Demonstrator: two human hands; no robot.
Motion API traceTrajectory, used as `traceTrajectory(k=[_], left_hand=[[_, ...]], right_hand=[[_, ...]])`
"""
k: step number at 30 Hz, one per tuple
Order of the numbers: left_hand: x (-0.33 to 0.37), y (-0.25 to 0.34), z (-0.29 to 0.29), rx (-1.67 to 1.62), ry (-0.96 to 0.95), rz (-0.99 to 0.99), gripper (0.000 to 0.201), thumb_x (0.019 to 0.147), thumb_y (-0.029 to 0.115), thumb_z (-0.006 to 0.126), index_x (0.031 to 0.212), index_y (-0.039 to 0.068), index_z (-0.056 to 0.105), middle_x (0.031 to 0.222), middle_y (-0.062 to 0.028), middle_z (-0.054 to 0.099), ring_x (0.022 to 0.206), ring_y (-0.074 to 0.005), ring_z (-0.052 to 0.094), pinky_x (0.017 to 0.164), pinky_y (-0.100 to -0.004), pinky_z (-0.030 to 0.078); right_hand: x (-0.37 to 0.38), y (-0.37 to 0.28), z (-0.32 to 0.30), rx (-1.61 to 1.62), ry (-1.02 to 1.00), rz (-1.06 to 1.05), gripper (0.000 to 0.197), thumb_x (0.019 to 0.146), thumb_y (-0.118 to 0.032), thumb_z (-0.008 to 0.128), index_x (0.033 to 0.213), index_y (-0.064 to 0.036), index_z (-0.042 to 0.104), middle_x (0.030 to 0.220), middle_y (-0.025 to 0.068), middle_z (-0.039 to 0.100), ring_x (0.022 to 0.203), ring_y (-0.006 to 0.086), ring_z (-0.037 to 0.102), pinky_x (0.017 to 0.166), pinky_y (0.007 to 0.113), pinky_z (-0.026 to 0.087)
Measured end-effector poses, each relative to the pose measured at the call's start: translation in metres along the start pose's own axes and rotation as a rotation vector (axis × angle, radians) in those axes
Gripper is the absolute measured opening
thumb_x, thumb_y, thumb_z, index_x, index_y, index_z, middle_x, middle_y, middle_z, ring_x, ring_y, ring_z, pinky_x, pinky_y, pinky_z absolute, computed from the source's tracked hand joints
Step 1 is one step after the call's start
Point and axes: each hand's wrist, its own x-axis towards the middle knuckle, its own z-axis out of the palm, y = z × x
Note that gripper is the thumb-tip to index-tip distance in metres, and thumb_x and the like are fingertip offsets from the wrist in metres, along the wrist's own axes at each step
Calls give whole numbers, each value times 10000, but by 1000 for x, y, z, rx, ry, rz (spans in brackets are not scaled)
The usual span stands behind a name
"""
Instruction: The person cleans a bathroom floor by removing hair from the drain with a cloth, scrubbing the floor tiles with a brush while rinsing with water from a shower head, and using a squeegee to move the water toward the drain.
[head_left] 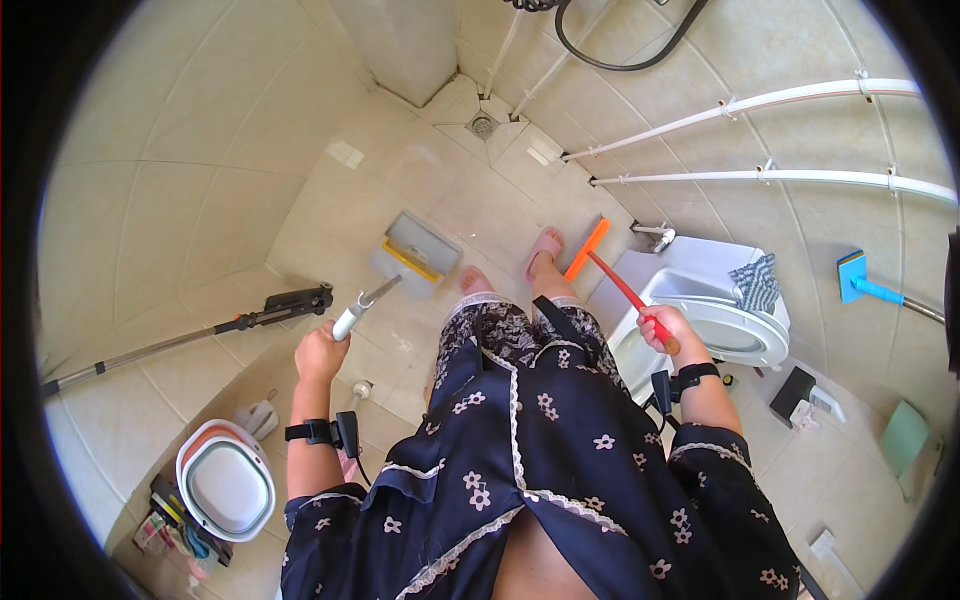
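My left hand [320,352] is closed round the white grip of a long-handled dustpan [420,238]. Its grey pan, with a yellow strip along one edge, rests on the tiled floor ahead of my left foot. In my right hand [668,330] is the red stick of a floor squeegee [622,280]. The squeegee's long orange head touches or nearly touches the floor beside my right foot, near the toilet. A gap of floor lies between pan and squeegee head. Whether anything is in the pan I cannot tell.
A toilet [735,330] with a patterned cloth [757,283] stands at right. White pipes [760,176] run along the right wall, near a blue scrubber [868,288]. A mop pole [180,340] leans at left, beyond stacked basins [228,490]. A floor drain [482,125] lies ahead.
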Motion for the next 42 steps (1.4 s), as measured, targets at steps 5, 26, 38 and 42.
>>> traceTrajectory(k=[5,26,38,42], left_hand=[[-4,-15,11,19,-22,-15,221,751,318,603,852,122,622,809,-132,652,773,-329,619,669,-428,493],[17,-18,9,-8,-97,-28,266,753,322,591,930,126,627,888,-147,650,846,-335,616,722,-433,490],[-11,6,15,2,-84,16,258,751,346,619,883,124,610,830,-157,649,796,-347,618,684,-437,492],[-14,6,25,-16,-126,-65,270,755,353,615,894,122,613,838,-157,649,808,-347,617,693,-437,492]], right_hand=[[-36,-26,-17,127,-185,39,91,876,-117,484,885,-42,434,693,23,491,468,51,453,369,169,360],[-221,-1,-32,-353,189,-284,131,827,-116,570,868,-11,505,680,23,499,430,65,413,340,222,323],[-131,-23,-30,-231,170,-135,123,850,-125,538,839,-12,490,685,33,506,428,58,413,346,192,331],[-98,-27,-29,-195,153,-63,139,859,-139,530,808,-24,472,662,27,493,421,61,411,346,186,329]])
